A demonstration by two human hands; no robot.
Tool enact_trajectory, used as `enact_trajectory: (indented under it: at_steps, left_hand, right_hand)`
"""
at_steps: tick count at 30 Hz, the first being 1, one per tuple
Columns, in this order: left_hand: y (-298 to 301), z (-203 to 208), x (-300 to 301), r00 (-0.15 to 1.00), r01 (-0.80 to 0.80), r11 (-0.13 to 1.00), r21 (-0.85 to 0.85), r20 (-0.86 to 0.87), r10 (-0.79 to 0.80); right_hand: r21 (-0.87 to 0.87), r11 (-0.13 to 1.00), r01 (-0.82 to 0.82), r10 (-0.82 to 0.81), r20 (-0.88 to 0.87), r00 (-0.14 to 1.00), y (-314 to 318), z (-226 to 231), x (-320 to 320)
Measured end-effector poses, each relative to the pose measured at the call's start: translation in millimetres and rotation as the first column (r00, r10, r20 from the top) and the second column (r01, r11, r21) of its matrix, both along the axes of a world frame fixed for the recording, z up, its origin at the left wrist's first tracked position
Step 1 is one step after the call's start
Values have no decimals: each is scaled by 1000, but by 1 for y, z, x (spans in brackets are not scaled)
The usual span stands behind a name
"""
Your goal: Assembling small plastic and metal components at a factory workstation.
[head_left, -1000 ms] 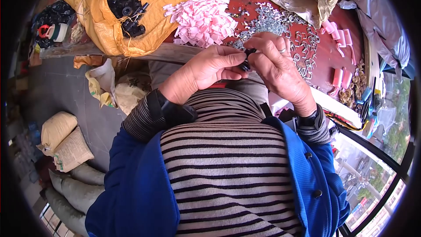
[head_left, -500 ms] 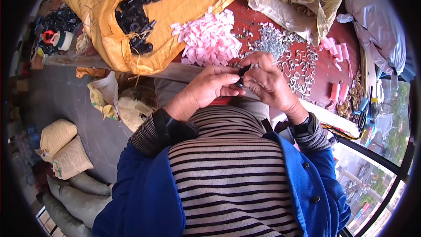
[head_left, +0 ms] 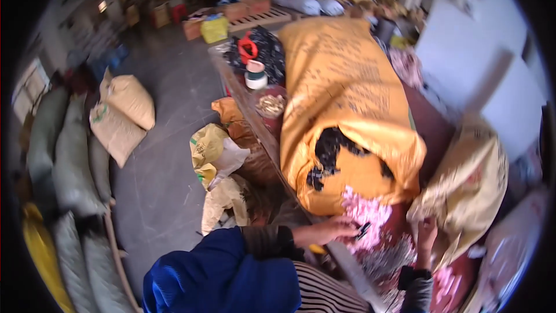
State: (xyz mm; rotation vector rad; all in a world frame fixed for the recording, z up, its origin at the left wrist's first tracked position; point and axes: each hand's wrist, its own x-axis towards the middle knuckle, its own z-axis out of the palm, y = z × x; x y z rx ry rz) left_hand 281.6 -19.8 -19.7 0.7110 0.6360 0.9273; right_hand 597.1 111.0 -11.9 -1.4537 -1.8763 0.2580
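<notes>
My left hand (head_left: 330, 231) is closed on a small black plastic part (head_left: 364, 231), over the heap of pink pieces (head_left: 370, 220) on the red table. My right hand (head_left: 427, 234) is at the mouth of the tan woven sack (head_left: 472, 182); its fingers are smeared by motion, so what they hold, if anything, does not show. Small silvery metal pieces (head_left: 391, 259) lie between my hands. Beyond them, a big orange woven sack (head_left: 341, 81) lies with its mouth toward me, and black parts (head_left: 329, 149) show inside.
A wooden edge (head_left: 255, 113) runs along the table's left side. Near it stand a white-and-green tape roll (head_left: 255, 75) and a black plastic bag (head_left: 269, 52). Tan filled sacks (head_left: 121, 122) and grey-green sacks (head_left: 75, 145) rest on the floor at left. A pale wall (head_left: 480, 40) rises at right.
The view has swung left and up, bringing in the room. My hands, together before, are now apart: the right has gone to the tan sack, the left keeps the black part.
</notes>
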Motion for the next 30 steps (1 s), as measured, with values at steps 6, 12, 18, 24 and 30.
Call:
enact_trajectory:
  at_steps: [6,12,18,24,30]
  left_hand:
    - [5,-6,-10,987,70,997,-43,145,-63]
    - [11,-5,-7,985,-38,997,-63,167,49]
    - [13,-10,-5,967,-29,996,-86,249,50]
    - [10,-8,-12,956,-50,996,-79,283,70]
    - [6,-3,-9,959,-47,997,-67,277,64]
  right_hand:
    - [110,983,150,-162,114,980,67,-45,16]
    - [-45,992,120,-107,222,969,70,-38,20]
    - [107,994,11,2,-121,993,68,-50,33]
    - [-118,985,-130,0,-742,670,34,-34,19]
    - [-190,977,-92,-89,-765,638,11,-29,28]
